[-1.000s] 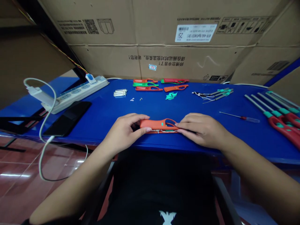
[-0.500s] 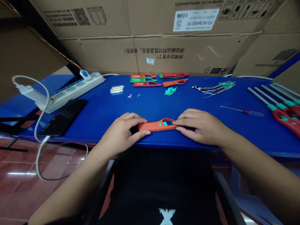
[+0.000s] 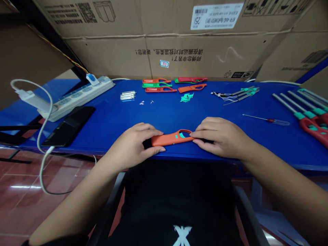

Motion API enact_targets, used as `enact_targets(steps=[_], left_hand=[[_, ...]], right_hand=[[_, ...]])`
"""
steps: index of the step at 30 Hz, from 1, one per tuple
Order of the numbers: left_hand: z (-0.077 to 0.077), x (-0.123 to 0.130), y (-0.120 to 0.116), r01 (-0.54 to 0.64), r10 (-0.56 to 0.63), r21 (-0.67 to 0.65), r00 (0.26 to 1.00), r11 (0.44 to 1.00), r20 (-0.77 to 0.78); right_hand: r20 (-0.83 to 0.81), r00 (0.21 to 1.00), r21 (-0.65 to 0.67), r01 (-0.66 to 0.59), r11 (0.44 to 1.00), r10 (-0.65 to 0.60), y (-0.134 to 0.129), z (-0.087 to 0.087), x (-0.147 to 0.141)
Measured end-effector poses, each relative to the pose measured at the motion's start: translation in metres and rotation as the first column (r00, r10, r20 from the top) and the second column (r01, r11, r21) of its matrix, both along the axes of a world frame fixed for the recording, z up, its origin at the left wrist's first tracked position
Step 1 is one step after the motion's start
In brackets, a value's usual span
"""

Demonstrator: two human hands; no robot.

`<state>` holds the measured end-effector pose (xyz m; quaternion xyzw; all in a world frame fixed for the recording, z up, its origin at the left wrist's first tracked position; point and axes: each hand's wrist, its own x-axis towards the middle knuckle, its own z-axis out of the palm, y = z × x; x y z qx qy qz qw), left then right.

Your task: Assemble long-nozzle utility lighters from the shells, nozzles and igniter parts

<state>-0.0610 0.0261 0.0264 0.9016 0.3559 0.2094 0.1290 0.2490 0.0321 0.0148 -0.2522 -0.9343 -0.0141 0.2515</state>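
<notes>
An orange lighter body [image 3: 167, 138] with a green trigger lies across the front edge of the blue table. My left hand [image 3: 137, 145] grips its wide left end, fingers behind and thumb in front. At its narrow right end, beside the finger loop, my right hand [image 3: 217, 138] pinches the tip. Farther back are orange, green and red shell halves [image 3: 160, 90], more shells [image 3: 192, 89] and a small pile of green parts [image 3: 187, 97]. Clear cylinders [image 3: 127, 95] and tiny metal pieces [image 3: 151, 102] sit to their left.
Wired metal tubes [image 3: 241, 95] and a screwdriver [image 3: 278, 121] lie at the right, near several red lighters with long rods [image 3: 311, 124]. On the left are a power strip [image 3: 77, 99], a white cable [image 3: 42, 136] and a black phone [image 3: 69, 126]. Cardboard [image 3: 115, 54] stands behind.
The view has shifted slightly. The orange body has tilted a little between my hands, its front seam now showing less. Both hands keep their hold.
</notes>
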Motion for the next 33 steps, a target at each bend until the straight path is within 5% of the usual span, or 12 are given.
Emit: enact_targets(steps=[15,21,27,33], left_hand=[[-0.013,0.003,-0.018,-0.138,0.138,0.053,0.99,0.989,-0.002],[-0.011,0.001,-0.016,-0.107,0.115,0.109,0.991,0.988,-0.068],[0.002,-0.001,-0.003,0.064,-0.018,0.168,0.965,0.984,-0.262],[0.011,-0.001,0.003,0.126,-0.024,0.229,0.914,0.965,-0.404]], right_hand=[[-0.067,0.997,-0.146,0.016,0.989,-0.026,0.0,-0.004,0.0],[0.07,0.994,-0.17,0.092,0.981,-0.081,-0.004,0.0,0.006],[0.1,0.972,-0.085,0.223,0.971,-0.215,-0.015,-0.001,0.008],[0.085,0.972,0.102,0.212,0.972,-0.221,-0.017,-0.004,0.002]])
